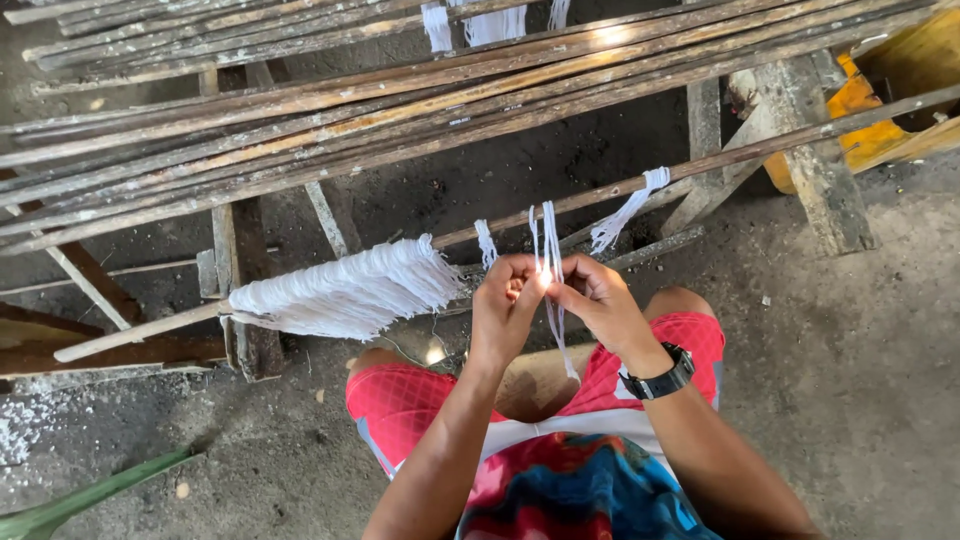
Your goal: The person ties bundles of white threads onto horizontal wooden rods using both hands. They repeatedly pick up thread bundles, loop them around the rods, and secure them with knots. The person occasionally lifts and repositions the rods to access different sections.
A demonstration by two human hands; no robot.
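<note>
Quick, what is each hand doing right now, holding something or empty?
Left hand: closed, fingers pinching the white strands hanging from the stick.
Right hand: closed, pinching the same white strands beside the left.

strand (551,240) ends hidden by fingers (520,285)

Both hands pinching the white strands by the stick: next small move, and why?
Probably draw the white strands snug against the stick. Left hand and right hand pinch them together just below it, and they hang loose there beside the finished bundle.
</note>
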